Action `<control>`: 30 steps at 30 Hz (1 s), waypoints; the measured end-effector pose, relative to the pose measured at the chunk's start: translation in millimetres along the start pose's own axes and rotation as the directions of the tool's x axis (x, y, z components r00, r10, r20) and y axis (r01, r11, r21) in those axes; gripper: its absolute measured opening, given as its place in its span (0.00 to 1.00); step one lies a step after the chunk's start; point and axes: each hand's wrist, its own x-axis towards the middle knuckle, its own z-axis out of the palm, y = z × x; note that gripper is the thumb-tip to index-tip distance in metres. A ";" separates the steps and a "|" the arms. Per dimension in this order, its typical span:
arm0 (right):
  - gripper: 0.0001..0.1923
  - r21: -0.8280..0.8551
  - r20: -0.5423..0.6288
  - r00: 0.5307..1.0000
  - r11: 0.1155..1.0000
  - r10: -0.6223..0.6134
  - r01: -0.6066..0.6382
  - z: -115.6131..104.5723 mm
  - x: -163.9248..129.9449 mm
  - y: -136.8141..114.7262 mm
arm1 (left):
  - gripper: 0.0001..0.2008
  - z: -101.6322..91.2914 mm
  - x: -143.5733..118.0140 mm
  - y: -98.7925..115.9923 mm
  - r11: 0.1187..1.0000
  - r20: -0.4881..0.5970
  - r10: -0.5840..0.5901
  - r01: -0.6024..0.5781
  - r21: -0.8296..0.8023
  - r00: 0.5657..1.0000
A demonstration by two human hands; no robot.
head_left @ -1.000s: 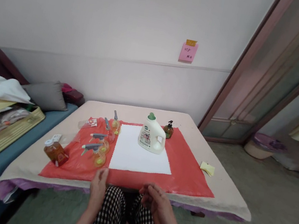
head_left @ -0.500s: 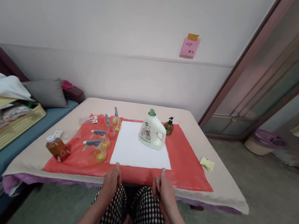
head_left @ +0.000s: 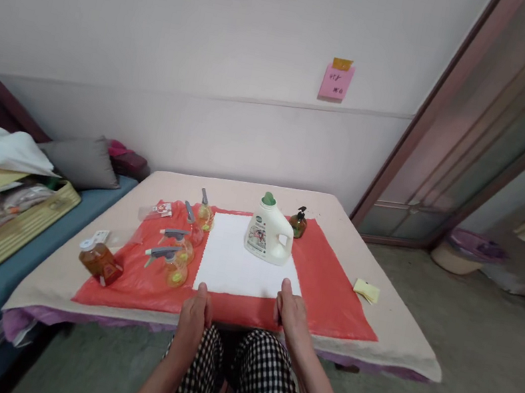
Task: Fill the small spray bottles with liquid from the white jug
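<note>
Hands: left hand (head_left: 195, 312) and right hand (head_left: 289, 311) rest at the near edge of the table (head_left: 399, 346), fingers loosely curled with thumbs up, holding nothing.
Left hand: thumb tip at the near left corner of the white sheet (head_left: 243, 265); touching or just short, I cannot tell.
Right hand: thumb tip at the near right corner of that sheet.
White sheet: lies flat in the middle of a red cloth (head_left: 326, 296) on the table.
Jug: white detergent jug (head_left: 268, 232) with green cap stands upright on the far right part of the sheet.
Pump bottle: small dark pump bottle (head_left: 297, 223) just right of the jug, on the red cloth.
Spray bottles: several clear spray bottles (head_left: 170, 257) lie left of the sheet.
Amber bottle: amber bottle (head_left: 99, 261) lies at the cloth's near left edge.
Notes: yellow pad (head_left: 366, 291) at the table's right; pink note (head_left: 336, 82) on the far wall.
</note>
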 end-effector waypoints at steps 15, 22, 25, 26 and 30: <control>0.42 -0.008 0.111 0.993 0.999 0.048 -0.047 5.3 -26.5 28.0 | 0.33 -33.5 20.7 -50.0 0.996 -0.118 -0.079 0.082 0.018 0.990; 0.41 -0.022 0.207 0.976 0.997 0.072 -0.069 -1.1 -52.7 48.9 | 0.23 -78.2 66.4 -88.6 0.929 -0.417 -0.048 0.194 0.315 0.907; 0.41 -0.010 0.230 0.969 0.996 0.089 -0.089 -4.4 -61.3 53.3 | 0.30 -78.7 95.0 -94.5 0.914 -0.452 -0.052 0.225 0.337 0.891; 0.40 -0.006 0.235 0.967 0.995 0.097 -0.098 -4.7 -63.8 54.6 | 0.36 -76.9 103.2 -95.5 0.909 -0.455 -0.056 0.233 0.345 0.889; 0.40 0.006 0.280 0.951 0.990 0.134 -0.141 -2.5 -71.6 60.8 | 0.46 -70.2 124.2 -94.1 0.897 -0.461 -0.079 0.265 0.355 0.884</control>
